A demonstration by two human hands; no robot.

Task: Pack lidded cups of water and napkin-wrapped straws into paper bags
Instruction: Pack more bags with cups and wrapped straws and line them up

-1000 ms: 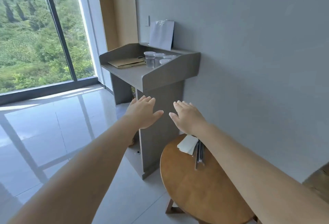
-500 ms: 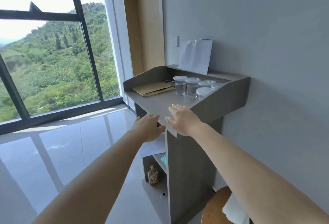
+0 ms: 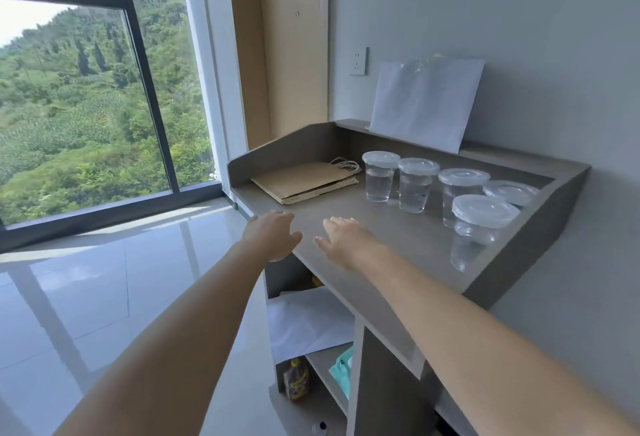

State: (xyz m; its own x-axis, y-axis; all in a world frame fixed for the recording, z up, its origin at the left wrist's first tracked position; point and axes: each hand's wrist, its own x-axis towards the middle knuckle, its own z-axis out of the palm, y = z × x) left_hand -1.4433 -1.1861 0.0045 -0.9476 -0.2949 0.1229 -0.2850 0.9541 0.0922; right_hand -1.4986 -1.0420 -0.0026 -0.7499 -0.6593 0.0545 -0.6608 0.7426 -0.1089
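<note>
Several clear lidded cups of water (image 3: 414,184) stand on the right half of a grey counter (image 3: 363,224); the nearest cup (image 3: 479,228) is by the right side wall. A flat stack of brown paper bags (image 3: 304,182) with string handles lies at the counter's back left. My left hand (image 3: 272,235) hovers with straight fingers over the counter's front edge, holding nothing. My right hand (image 3: 344,238) is stretched flat just above the counter beside it, also holding nothing. No straws or napkins are in view.
A white paper bag (image 3: 424,103) leans on the wall behind the cups. The counter has raised side walls. Below it are shelves with a white sheet (image 3: 308,321), a small bottle (image 3: 296,382) and a teal packet (image 3: 343,371). A glossy tiled floor and big window lie left.
The view has come closer and higher, leaving the round wooden table behind. Both hands have moved forward from below the counter's edge to over its top.
</note>
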